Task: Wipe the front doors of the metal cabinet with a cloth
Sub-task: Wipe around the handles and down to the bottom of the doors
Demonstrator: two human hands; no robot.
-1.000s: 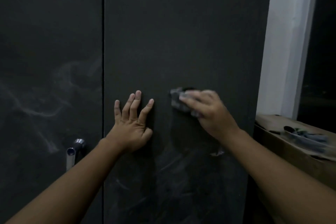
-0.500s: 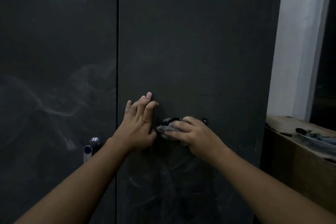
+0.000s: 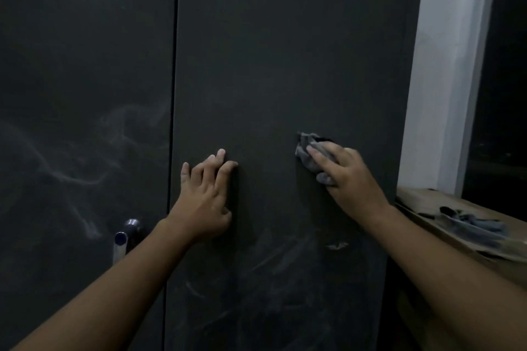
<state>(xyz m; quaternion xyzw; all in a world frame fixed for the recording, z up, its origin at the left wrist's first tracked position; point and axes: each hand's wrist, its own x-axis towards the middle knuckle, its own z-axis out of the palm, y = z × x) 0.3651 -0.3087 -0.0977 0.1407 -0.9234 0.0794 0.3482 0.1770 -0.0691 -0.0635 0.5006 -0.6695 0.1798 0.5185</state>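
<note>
The step in hand is the wiping of 1 of the 2 doors, the right door (image 3: 285, 65). The cloth (image 3: 306, 151), a small grey wad, sits against that door a little right of the frame's centre, about mid-height. The right hand (image 3: 348, 174) grips it, fingers laid over the wad and bent a little round it, pressing it to the metal. The left hand (image 3: 205, 196) is open, its fingers spread flat on the same door just right of the seam (image 3: 174, 94), and looks to be bracing the panel.

Above the cloth the right door looks even and dull. Below both hands, toward the bottom of the frame, pale streaks (image 3: 279, 293) cross it. The left door (image 3: 85, 65) carries long wispy smears (image 3: 71, 174) across its middle, above the handle (image 3: 125, 236) at lower left. By that showing the job seems roughly a third done at best, with the lower right door and all of the left door to come.

The next move likely calls for steady pressure and overlapping passes carried down into the streaked zone, with the left hand shifted out of the cloth's path. Refolding the wad to a clean face may help, since a dusty cloth could only spread the marks.

At far right stand a white post (image 3: 445, 65) and a brown surface (image 3: 422, 202) holding some dark items I cannot identify.
</note>
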